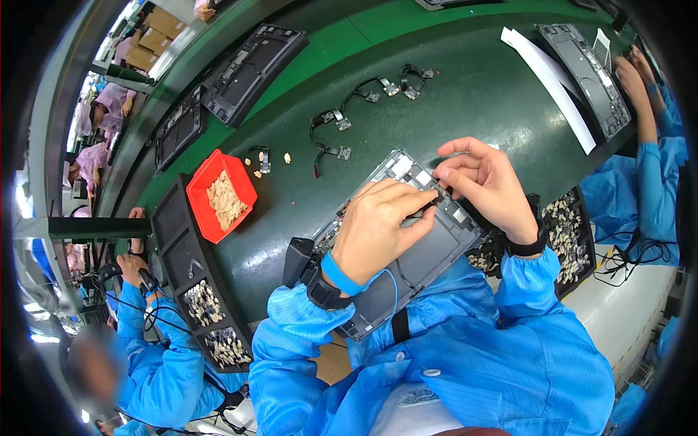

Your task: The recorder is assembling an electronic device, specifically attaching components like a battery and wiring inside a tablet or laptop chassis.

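A thin grey tablet-like housing (429,258), its circuitry exposed, lies tilted across the table's near edge in front of me. My left hand (382,225) reaches over it from the left, thumb and forefinger pinched on a small black part (439,195) near the housing's upper right corner. Close by, my right hand (491,185) is curled above that same corner, thumb and fingers drawn together. Whatever sits between its fingertips is too small to make out. A blue strap (342,275) with a thin cord circles my left wrist.
Several small circuit boards with cables (338,120) lie beyond the housing. Left stand a red bin (251,190) of pale small pieces and a black compartment tray (174,247). More open housings (251,73) rest at the far left. Co-workers sit on both sides; another housing (585,80) is at right.
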Demonstrator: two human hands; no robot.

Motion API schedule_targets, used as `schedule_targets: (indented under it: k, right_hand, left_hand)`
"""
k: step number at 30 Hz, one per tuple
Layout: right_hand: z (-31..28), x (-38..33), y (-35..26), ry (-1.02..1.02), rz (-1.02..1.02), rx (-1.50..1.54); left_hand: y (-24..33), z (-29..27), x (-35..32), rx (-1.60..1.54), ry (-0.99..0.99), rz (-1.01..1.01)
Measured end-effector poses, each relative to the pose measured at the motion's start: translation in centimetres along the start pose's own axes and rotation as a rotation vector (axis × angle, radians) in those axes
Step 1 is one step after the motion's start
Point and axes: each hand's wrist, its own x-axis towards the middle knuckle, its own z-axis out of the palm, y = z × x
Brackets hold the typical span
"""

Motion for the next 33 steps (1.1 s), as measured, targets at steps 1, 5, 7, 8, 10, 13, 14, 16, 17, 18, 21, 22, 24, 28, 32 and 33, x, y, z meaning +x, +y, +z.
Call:
schedule_targets:
  k: [1,5,7,8,10,13,14,16,17,18,21,22,24,28,32,33]
  right_hand:
    - [0.0,-0.2,0.1,-0.007,-0.007,-0.012]
    - [0.4,-0.1,0.3,0.005,-0.030,0.054]
    - [0.2,0.0,0.2,0.042,-0.016,0.074]
    - [0.1,0.1,0.5,0.048,-0.014,0.078]
    - [0.1,0.7,1.4,0.160,-0.124,0.016]
    - [0.0,1.1,2.7,0.176,-0.192,-0.056]
    - [0.0,1.1,2.8,0.178,-0.191,-0.055]
    - [0.2,1.0,2.9,0.191,-0.199,-0.103]
    - [0.2,1.1,2.9,0.194,-0.197,-0.102]
    - [0.3,1.1,2.7,0.189,-0.192,-0.122]
    - [0.3,1.1,2.6,0.184,-0.186,-0.154]
    - [0.3,1.1,2.5,0.184,-0.188,-0.166]
    - [0.3,1.1,2.5,0.180,-0.181,-0.175]
    - [0.2,1.0,2.8,0.182,-0.186,-0.198]
    - [0.4,1.0,2.9,0.186,-0.195,-0.209]
    - [0.4,1.0,2.9,0.185,-0.196,-0.212]
  left_hand:
    - [0.1,0.2,0.1,-0.009,0.028,0.020]
    - [-0.1,0.7,-0.6,-0.051,0.054,0.014]
    - [0.0,0.7,-0.5,-0.009,0.058,0.028]
    - [0.1,0.6,-0.4,0.034,0.070,0.040]
    - [0.2,0.4,0.0,0.087,0.049,0.070]
    - [0.0,0.8,0.1,0.141,0.023,0.111]
    - [-0.1,1.0,0.1,0.143,0.015,0.122]
    - [0.0,1.0,0.1,0.141,0.012,0.119]
    - [0.0,1.0,0.1,0.139,0.013,0.116]
    - [0.0,1.0,0.1,0.139,0.011,0.115]
    - [-0.2,1.0,0.2,0.142,0.008,0.113]
    - [-0.2,1.0,0.2,0.132,-0.011,0.108]
    - [-0.1,0.8,0.2,0.121,-0.030,0.103]
    - [0.2,0.6,0.2,0.140,-0.047,0.076]
    - [-0.3,1.0,-0.2,0.124,-0.035,0.103]
    - [-0.3,0.9,-0.2,0.124,-0.033,0.103]
